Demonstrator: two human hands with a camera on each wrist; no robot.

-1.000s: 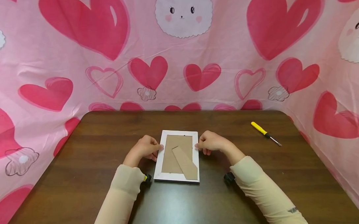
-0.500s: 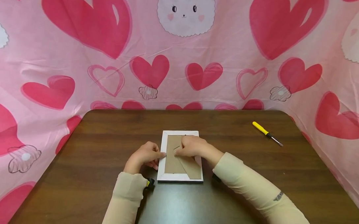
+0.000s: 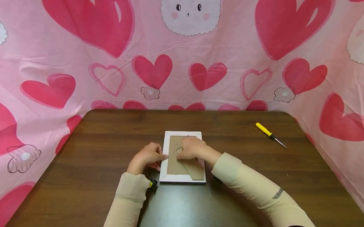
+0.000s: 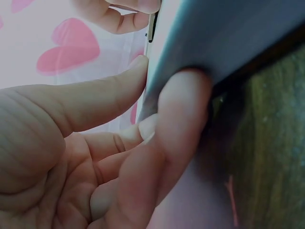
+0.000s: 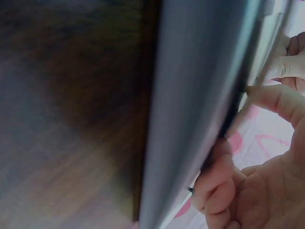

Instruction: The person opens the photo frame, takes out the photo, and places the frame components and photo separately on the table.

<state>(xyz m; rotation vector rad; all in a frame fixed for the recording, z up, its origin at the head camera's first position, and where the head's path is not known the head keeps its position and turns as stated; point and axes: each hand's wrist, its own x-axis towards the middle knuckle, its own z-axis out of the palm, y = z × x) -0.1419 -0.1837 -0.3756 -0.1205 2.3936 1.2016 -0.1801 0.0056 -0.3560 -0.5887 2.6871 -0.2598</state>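
Note:
A white picture frame [image 3: 164, 166] lies back side up on the table, its brown backing board [image 3: 174, 143] showing. Slanting across the board is a cardboard easel stand [image 3: 196, 172]. My left hand [image 3: 146, 157] grips the frame's left edge; in the left wrist view the thumb is at the top rim and the index finger [image 4: 183, 105] is against the side. Over the board, my right hand [image 3: 193, 148] pinches the upper part of the stand between thumb and fingers. In the right wrist view the thumb [image 5: 271, 99] meets the stand's edge; the hand hides part of the board.
A screwdriver [image 3: 268, 134] with a yellow handle lies at the back right of the brown wooden table [image 3: 109, 134]. Pink cloth [image 3: 183, 70] with hearts hangs behind the table and along both sides.
My right hand has left the frame's right edge, moved left over the backing board and taken hold of the stand. The left hand stays at the left edge.

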